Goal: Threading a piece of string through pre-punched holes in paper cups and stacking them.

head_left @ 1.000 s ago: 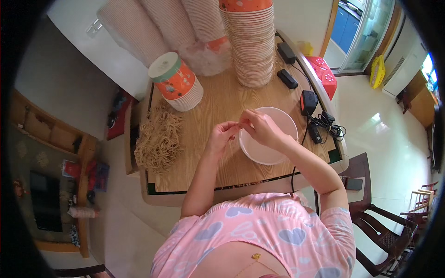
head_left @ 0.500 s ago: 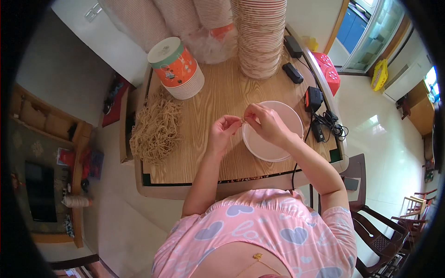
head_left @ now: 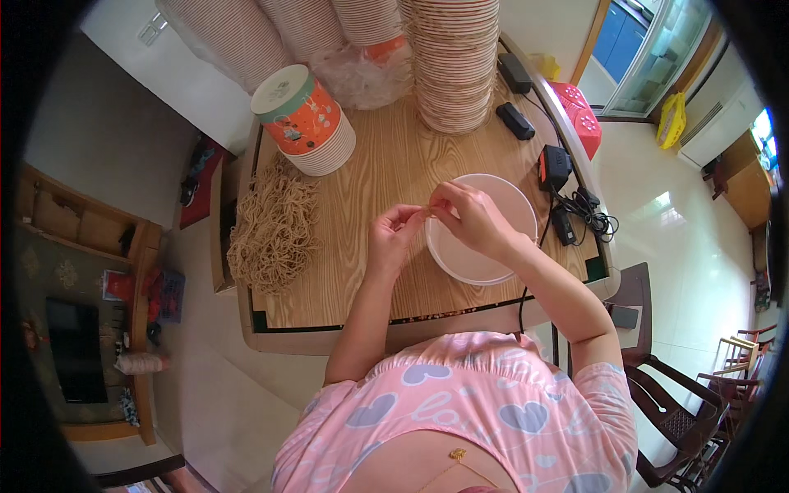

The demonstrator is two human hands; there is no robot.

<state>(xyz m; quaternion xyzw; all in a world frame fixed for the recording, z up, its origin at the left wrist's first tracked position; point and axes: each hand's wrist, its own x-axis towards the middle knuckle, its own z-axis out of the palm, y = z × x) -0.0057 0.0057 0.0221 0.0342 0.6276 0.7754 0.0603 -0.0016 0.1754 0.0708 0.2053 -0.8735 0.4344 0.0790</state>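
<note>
My left hand (head_left: 395, 231) and my right hand (head_left: 468, 218) meet above the left rim of a round white tub (head_left: 463, 261). Thumb and fingers are pinched together on both, tip to tip. What sits between the fingertips is a thin pale bit, too small to make out. To the left of my left hand lies a tangled heap of beige string (head_left: 274, 234). Behind the heap stands a short stack of paper tubs (head_left: 306, 127), the top one upside down with an orange and green side.
A tall stack of white paper bowls (head_left: 454, 70) rises at the table's back, beside plastic-wrapped stacks (head_left: 234, 41). Black adapters (head_left: 555, 168) and coiled cables (head_left: 590, 218) lie along the right edge. A dark chair (head_left: 670, 403) stands at the right, a red stool (head_left: 578, 119) beyond the table.
The view has shifted slightly. Both hands stay pinched together at nearly the same spot by the tub, with only a small change in the fingers.
</note>
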